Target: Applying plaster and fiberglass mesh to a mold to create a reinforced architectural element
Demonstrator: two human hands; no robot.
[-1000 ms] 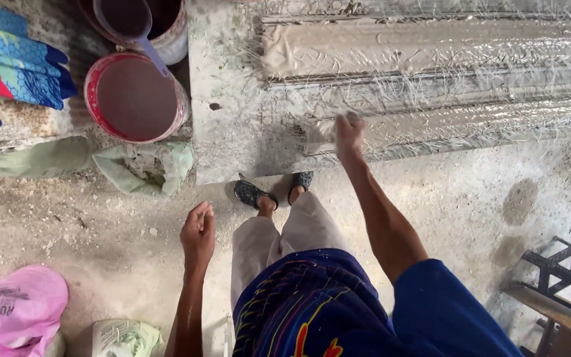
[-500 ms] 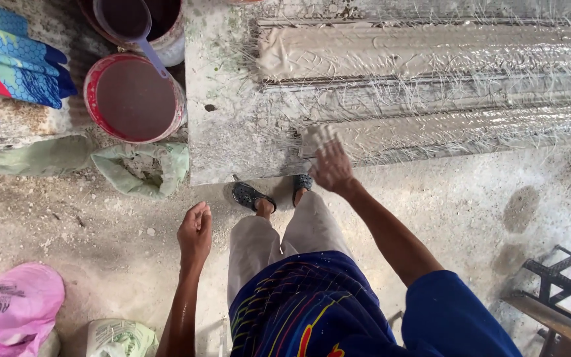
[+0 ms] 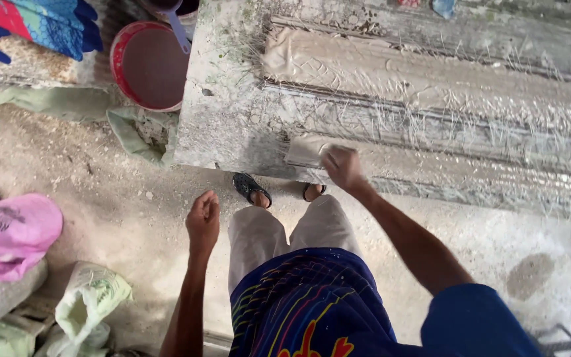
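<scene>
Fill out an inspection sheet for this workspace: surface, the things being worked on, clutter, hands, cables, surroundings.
Surface: grey work slab, rough and stained, strewn with fibres.
Job's things: long wet plaster moulding along the slab; near strip of plaster at the front edge.
Clutter: red bucket of brownish liquid with a scoop above it; pink bag; green sacks.
Hands: right hand pressed flat on the near strip; left hand hanging free, holding nothing.
Cables: nothing seen.
Surroundings: dusty concrete floor; feet in sandals at the slab's edge; colourful cloth top left.
</scene>
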